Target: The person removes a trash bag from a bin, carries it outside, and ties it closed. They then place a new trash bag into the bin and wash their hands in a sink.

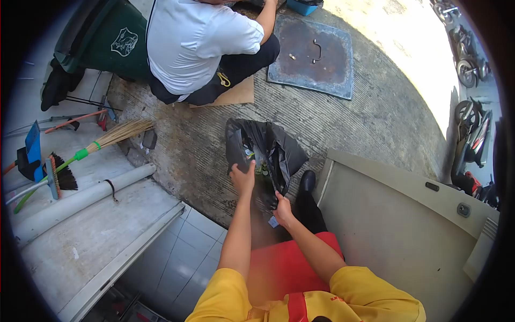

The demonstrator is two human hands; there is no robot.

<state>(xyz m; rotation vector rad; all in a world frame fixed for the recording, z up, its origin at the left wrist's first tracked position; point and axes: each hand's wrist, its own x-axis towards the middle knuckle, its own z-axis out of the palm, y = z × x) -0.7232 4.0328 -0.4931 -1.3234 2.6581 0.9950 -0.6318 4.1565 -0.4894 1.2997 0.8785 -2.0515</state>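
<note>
A black plastic garbage bag (289, 145) hangs between my two hands with its mouth spread apart. My left hand (243, 177) grips the near left part of the rim, fingers closed on the plastic. At the lower right of the opening, my right hand (282, 208) pinches the rim. Inside the bag some green and pale litter (261, 167) shows, too small to name. The bag's underside is hidden from me.
A person in a white shirt (188, 43) squats ahead beside a green wheeled bin (118, 59). A metal hatch cover (300, 59) lies on the concrete. Brooms (115, 137) lean at left; a grey metal door (391, 214) stands at right, motorcycles (469, 70) beyond.
</note>
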